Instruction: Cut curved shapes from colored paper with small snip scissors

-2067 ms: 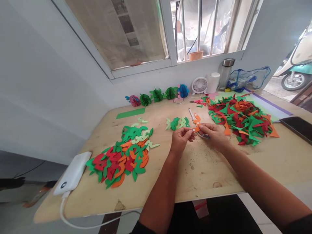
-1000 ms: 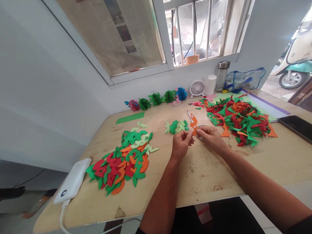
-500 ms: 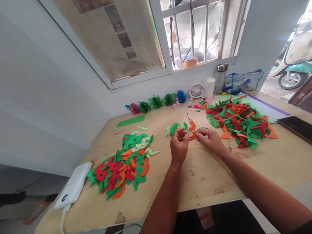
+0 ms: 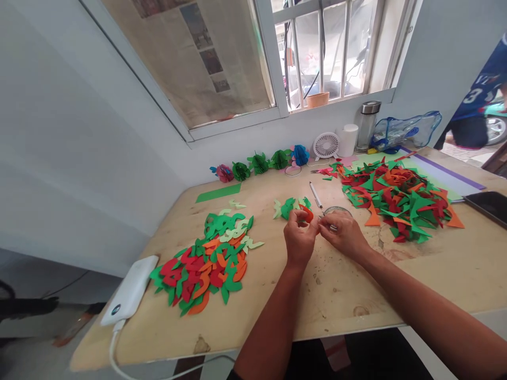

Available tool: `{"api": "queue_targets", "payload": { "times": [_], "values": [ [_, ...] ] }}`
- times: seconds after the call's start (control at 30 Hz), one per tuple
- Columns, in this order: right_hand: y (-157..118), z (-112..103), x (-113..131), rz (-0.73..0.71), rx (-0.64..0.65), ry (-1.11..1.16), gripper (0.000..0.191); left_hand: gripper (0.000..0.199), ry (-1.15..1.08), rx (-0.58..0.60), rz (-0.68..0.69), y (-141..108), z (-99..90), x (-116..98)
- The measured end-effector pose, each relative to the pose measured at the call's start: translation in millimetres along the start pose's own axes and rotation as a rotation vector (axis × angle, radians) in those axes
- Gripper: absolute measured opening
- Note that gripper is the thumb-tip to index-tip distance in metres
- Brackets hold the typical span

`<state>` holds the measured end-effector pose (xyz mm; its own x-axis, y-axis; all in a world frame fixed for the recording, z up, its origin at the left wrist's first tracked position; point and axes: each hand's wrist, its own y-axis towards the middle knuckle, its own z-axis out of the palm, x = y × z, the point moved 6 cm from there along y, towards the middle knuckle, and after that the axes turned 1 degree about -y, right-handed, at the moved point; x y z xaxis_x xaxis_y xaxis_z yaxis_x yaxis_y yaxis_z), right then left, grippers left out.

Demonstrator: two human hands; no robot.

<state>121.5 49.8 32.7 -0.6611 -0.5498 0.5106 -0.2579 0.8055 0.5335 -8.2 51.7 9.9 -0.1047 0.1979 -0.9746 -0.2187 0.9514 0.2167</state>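
Note:
My left hand (image 4: 300, 238) pinches an orange paper cutout (image 4: 306, 213), mostly hidden behind its fingers. My right hand (image 4: 344, 233) is close beside it, fingertips pressed together near the left thumb. A thin greyish item shows at the right fingers, too small to name. Partly under the right hand is a round clear rim (image 4: 338, 210). Just beyond the hands lie green paper cutouts (image 4: 288, 209) and a white pen (image 4: 316, 195).
Left is a pile of curved paper cutouts (image 4: 206, 258); right, a heap of paper scraps (image 4: 400, 195). Folded paper figures (image 4: 259, 163), a small fan (image 4: 326, 145) and a glass bottle (image 4: 368, 126) line the wall. A power bank (image 4: 130, 290) sits at the left edge; a person (image 4: 479, 100) stands outside.
The orange cutout, earlier upright between both hands with small white squares on it, now shows only as a curved bit at my left fingers. My hands came closer together. A person appeared outside.

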Motion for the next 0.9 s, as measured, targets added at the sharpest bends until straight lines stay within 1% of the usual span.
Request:
{"api": "queue_targets", "payload": {
  "times": [0.2,0.33,0.43,0.53,0.6,0.73,0.9],
  "values": [
    [-1.1,3.1,2.4,-0.055,0.002,-0.031,0.023,0.021,-0.005,-0.063,0.083,1.0,-1.5,0.6],
    [-0.9,3.8,2.2,-0.048,0.024,-0.001,0.025,0.018,-0.045,-0.055,0.125,0.8,-1.0,-4.3],
    [0.7,1.1,-1.5,0.025,0.032,0.042,0.029,0.015,-0.087,-0.035,0.108,0.9,-0.2,-7.5],
    [2.1,-4.8,-8.0,0.142,-0.004,0.101,0.029,0.012,-0.087,0.000,0.107,0.1,2.3,-8.6],
    [2.4,-7.9,-11.0,0.192,-0.034,0.144,0.026,0.011,-0.060,0.035,0.117,-1.1,5.2,-7.7],
    [2.2,-9.4,-13.3,0.234,-0.061,0.193,0.022,0.010,-0.014,0.088,0.135,-4.7,10.2,-5.0],
    [2.6,-7.6,-13.5,0.257,-0.044,0.268,0.019,0.008,0.031,0.142,0.156,-8.5,14.2,-7.6]
  ]
}}
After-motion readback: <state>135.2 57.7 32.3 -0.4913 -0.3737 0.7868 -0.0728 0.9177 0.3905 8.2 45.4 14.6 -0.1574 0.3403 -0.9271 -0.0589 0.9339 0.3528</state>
